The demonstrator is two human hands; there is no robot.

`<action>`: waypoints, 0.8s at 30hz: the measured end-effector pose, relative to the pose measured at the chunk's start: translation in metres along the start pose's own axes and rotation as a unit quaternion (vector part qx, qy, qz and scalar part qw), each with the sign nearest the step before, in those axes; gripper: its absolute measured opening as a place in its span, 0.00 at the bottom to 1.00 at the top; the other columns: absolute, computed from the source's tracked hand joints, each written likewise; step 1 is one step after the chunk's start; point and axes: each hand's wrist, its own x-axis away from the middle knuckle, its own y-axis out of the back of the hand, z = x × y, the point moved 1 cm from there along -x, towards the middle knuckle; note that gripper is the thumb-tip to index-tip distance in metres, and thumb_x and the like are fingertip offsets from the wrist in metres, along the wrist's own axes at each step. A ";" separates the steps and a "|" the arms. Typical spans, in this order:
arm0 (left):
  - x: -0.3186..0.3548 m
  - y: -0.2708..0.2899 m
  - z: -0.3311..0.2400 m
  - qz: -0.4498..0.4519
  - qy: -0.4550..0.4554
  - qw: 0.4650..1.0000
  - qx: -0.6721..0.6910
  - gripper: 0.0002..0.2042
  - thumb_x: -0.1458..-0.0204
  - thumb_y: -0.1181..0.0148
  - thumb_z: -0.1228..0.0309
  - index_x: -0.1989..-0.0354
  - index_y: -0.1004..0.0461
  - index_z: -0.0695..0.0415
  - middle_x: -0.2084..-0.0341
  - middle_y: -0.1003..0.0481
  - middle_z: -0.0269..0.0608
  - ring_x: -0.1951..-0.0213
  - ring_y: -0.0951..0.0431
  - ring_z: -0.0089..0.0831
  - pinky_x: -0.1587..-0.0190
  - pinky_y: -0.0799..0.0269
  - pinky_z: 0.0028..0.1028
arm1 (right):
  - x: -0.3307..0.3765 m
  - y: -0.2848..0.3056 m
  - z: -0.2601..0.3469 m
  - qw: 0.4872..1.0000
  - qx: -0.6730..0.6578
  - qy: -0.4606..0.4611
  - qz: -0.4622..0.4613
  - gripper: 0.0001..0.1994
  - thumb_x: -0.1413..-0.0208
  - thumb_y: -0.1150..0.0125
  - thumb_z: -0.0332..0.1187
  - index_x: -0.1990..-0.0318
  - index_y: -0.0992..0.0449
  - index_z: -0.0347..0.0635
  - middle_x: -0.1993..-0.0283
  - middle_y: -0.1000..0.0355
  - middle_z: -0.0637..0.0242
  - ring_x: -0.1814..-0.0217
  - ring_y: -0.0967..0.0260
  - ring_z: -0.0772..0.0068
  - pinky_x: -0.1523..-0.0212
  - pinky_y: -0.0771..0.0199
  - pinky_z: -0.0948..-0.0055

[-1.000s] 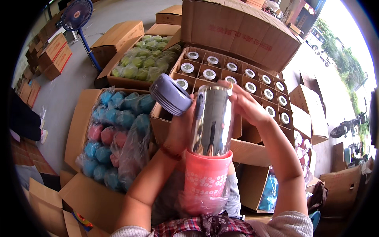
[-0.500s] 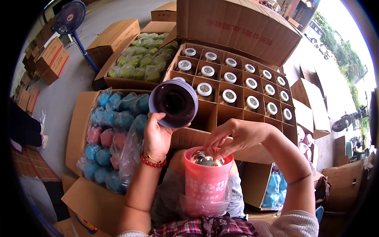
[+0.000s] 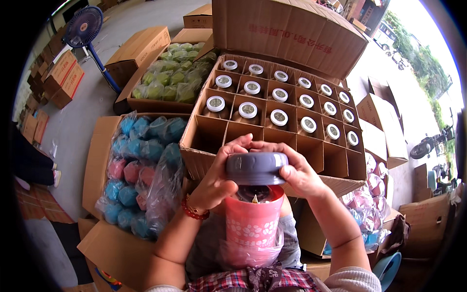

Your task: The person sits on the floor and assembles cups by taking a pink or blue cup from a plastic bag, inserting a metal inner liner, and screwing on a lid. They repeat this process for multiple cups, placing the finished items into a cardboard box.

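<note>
A dark grey-purple round lid (image 3: 256, 169) is gripped between my left hand (image 3: 219, 177) and my right hand (image 3: 301, 173), both with fingers curled around its sides. The lid hangs over the mouth of a pink cup-shaped container (image 3: 250, 221) with a white bean pattern, tilted so a gap shows at the front. Something dark and shiny with a small pale tip shows inside the container's mouth; I cannot make out what it is. The container stands between my legs, with clear plastic film (image 3: 253, 255) bunched around its lower part.
Ahead stands a divided carton (image 3: 272, 134) holding several white-lidded jars (image 3: 279, 118). At left lie boxes of blue and pink wrapped items (image 3: 141, 148) and green ones (image 3: 170, 73). A blue fan (image 3: 83, 27) stands far left, near a person's legs (image 3: 36, 158).
The lid has come down from the upper left to over the container, turned from facing me to nearly level. My right hand has left the container's mouth and taken hold of the lid.
</note>
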 end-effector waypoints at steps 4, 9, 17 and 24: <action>0.007 -0.004 -0.006 -0.014 0.037 0.998 -0.049 0.25 0.39 0.50 0.51 0.46 0.35 0.61 0.36 0.42 0.51 0.33 0.45 0.37 0.34 0.51 0.37 | 0.013 0.000 -0.010 0.998 0.034 0.050 0.032 0.23 0.49 0.31 0.41 0.51 0.28 0.35 0.37 0.39 0.51 0.32 0.45 0.59 0.33 0.47 0.59; 0.013 -0.005 -0.008 -0.012 0.013 0.996 -0.088 0.20 0.39 0.49 0.53 0.51 0.32 0.59 0.37 0.41 0.53 0.34 0.43 0.42 0.34 0.50 0.42 | 0.015 0.002 -0.019 0.997 0.025 0.052 0.043 0.23 0.51 0.29 0.40 0.52 0.27 0.36 0.37 0.38 0.52 0.32 0.44 0.57 0.33 0.47 0.57; 0.016 -0.011 -0.013 -0.037 -0.011 0.991 -0.128 0.17 0.40 0.45 0.58 0.53 0.29 0.58 0.42 0.35 0.51 0.38 0.38 0.41 0.37 0.44 0.41 | 0.007 0.010 -0.026 0.991 -0.018 0.099 0.083 0.20 0.53 0.29 0.36 0.54 0.25 0.36 0.40 0.35 0.51 0.32 0.46 0.53 0.33 0.48 0.53; 0.018 -0.009 -0.011 -0.028 -0.001 0.993 -0.114 0.16 0.41 0.44 0.58 0.54 0.29 0.58 0.44 0.33 0.53 0.39 0.37 0.44 0.38 0.42 0.42 | 0.007 0.014 -0.028 0.991 -0.018 0.099 0.090 0.21 0.55 0.27 0.35 0.54 0.25 0.36 0.40 0.35 0.50 0.32 0.46 0.49 0.34 0.48 0.49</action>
